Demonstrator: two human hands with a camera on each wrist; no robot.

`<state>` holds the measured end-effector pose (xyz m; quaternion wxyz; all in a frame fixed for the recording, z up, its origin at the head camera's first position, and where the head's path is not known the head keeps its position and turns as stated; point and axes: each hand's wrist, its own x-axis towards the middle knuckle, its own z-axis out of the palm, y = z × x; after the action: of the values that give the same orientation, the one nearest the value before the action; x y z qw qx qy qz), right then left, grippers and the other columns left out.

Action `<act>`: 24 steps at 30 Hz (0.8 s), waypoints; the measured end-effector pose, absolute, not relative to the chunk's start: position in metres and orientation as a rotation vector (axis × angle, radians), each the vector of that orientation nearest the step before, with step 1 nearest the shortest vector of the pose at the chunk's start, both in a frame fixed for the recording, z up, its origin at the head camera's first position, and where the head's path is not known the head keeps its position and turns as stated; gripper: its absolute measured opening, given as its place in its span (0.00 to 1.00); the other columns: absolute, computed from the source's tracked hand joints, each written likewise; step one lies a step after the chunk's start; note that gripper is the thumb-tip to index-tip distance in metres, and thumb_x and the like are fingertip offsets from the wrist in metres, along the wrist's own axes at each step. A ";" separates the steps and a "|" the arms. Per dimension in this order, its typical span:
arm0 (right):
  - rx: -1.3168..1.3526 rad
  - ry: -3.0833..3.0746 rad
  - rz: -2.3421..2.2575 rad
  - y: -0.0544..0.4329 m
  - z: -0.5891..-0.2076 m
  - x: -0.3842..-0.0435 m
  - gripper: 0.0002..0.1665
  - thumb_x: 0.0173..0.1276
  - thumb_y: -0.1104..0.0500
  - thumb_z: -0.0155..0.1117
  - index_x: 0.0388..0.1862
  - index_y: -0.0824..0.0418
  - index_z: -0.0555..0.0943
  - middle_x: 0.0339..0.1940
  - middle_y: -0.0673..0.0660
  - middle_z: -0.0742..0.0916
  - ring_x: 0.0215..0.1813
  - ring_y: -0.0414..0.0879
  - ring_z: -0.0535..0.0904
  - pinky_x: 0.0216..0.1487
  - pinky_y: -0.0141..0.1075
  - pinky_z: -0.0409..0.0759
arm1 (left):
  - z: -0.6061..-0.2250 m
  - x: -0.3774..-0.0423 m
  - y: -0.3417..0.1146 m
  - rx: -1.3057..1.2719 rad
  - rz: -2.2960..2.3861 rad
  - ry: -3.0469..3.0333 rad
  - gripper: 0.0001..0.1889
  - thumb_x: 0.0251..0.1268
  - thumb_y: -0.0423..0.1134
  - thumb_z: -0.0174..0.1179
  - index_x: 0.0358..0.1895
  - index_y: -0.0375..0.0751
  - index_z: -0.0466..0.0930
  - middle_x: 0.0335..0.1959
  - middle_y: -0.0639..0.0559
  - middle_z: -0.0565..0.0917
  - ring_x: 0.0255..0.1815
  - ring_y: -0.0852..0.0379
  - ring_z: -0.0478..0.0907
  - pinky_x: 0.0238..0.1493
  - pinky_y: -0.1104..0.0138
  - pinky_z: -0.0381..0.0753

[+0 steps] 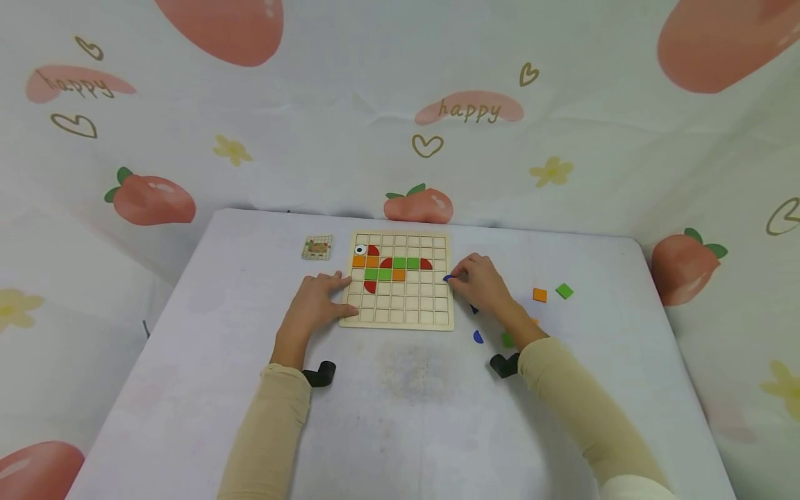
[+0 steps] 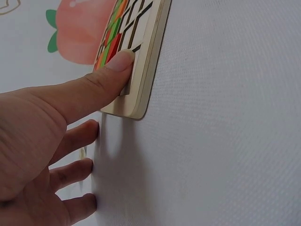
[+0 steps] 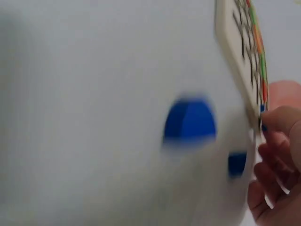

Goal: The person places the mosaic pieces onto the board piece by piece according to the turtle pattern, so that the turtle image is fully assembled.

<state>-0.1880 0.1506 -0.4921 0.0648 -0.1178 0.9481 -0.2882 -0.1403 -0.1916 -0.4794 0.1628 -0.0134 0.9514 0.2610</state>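
A pale wooden grid board lies on the table, with red, orange and green pieces and an eye tile in its upper left and middle cells. At the board's left edge is my left hand; its thumb presses on the lower left corner while the other fingers are spread apart. By the right edge, my right hand pinches a small blue piece between thumb and finger. Its full shape is hidden. A blue rounded piece and another blue piece lie below that hand.
A small pattern card lies left of the board. To the right are loose orange and green squares, others partly behind the right forearm. A patterned cloth hangs behind the table.
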 end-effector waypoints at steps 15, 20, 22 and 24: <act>-0.157 2.867 -0.903 0.126 -0.495 -0.190 0.12 0.67 0.51 0.66 0.38 0.60 0.85 0.53 0.58 0.79 0.58 0.54 0.71 0.52 0.45 0.78 | -0.479 -0.141 -0.191 -0.039 0.736 2.717 0.42 0.55 0.53 0.76 0.74 0.52 0.71 0.80 0.49 0.65 0.79 0.36 0.58 0.79 0.43 0.62; -0.157 2.868 -0.877 0.124 -0.494 -0.189 0.13 0.67 0.50 0.66 0.39 0.59 0.84 0.54 0.58 0.78 0.59 0.55 0.70 0.54 0.46 0.78 | -0.479 -0.142 -0.191 -0.040 0.734 2.713 0.43 0.54 0.53 0.77 0.75 0.52 0.70 0.81 0.48 0.65 0.79 0.35 0.57 0.79 0.43 0.61; -0.165 2.869 -0.865 0.124 -0.493 -0.189 0.13 0.68 0.50 0.66 0.39 0.59 0.84 0.54 0.58 0.78 0.59 0.55 0.70 0.54 0.47 0.78 | -0.479 -0.142 -0.191 -0.038 0.738 2.713 0.43 0.54 0.52 0.77 0.75 0.51 0.70 0.81 0.47 0.65 0.79 0.35 0.57 0.79 0.43 0.61; -0.177 2.870 -0.843 0.124 -0.492 -0.189 0.13 0.68 0.50 0.66 0.40 0.59 0.84 0.55 0.58 0.78 0.59 0.56 0.70 0.55 0.47 0.78 | -0.479 -0.141 -0.191 -0.036 0.740 2.713 0.43 0.54 0.52 0.77 0.75 0.51 0.70 0.81 0.47 0.65 0.79 0.35 0.57 0.79 0.43 0.61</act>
<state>-0.1889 0.1244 -0.4922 0.0727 -0.0589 0.9553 -0.2806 -0.1415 -0.1906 -0.4788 0.1638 -0.0127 0.9517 0.2595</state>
